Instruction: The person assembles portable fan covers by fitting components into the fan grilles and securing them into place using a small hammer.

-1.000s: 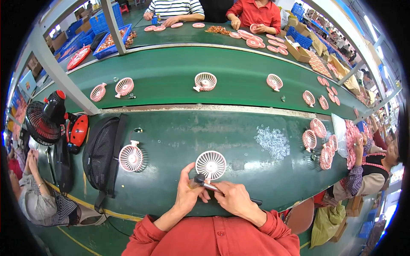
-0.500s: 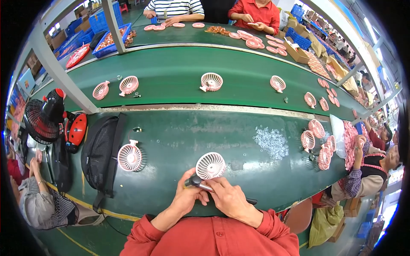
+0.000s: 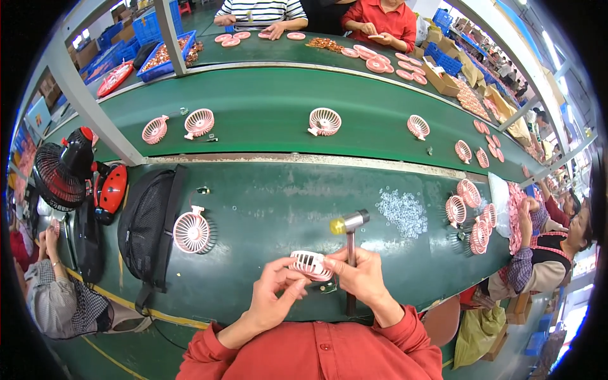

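Observation:
Close to my body, a pink round fan housing (image 3: 310,264) is tilted up between my hands. My left hand (image 3: 273,296) pinches its left edge with curled fingers. My right hand (image 3: 362,277) grips a hammer (image 3: 350,237) by its handle, and its thumb presses on the right side of the same housing. The hammer stands with its head pointing away from me; the head has a yellow face and a metal body. A small green circuit board (image 3: 328,288) shows just below the housing. Another pink fan housing (image 3: 192,232) lies to the left.
A black bag (image 3: 147,231) lies at the left. Small clear rings (image 3: 403,212) are heaped at the right, near several fan housings (image 3: 480,235). Beyond the table edge, a green conveyor (image 3: 266,114) carries more housings. Co-workers sit across and at both sides.
The hammer has swung from lying across my hands to pointing away from me in my right hand. The housing has come nearer and tilted. Conveyor housings have shifted right.

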